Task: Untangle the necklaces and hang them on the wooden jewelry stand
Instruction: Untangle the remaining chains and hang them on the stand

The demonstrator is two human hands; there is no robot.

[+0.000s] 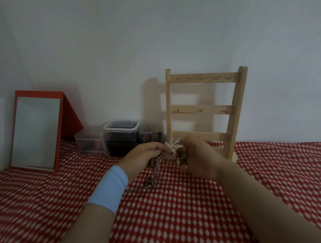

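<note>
Both hands hold the tangled necklaces just in front of the wooden jewelry stand.

A red-and-white patterned cloth [178, 216] covers the surface. A red-framed mirror [37, 132] leans at the far left. The wooden jewelry stand [203, 108] stands upright at the wall, right of centre. Clear plastic containers [119, 134] sit between mirror and stand. The left hand [143, 157], above a blue wristband [109, 188], and the right hand [198, 156] meet near the stand's base. Each grip is closed on the necklaces [156, 169]; the knotted chains hang from the left fingers down to the cloth. A white leaf-shaped pendant [173, 145] projects upward between the two hands.
</note>
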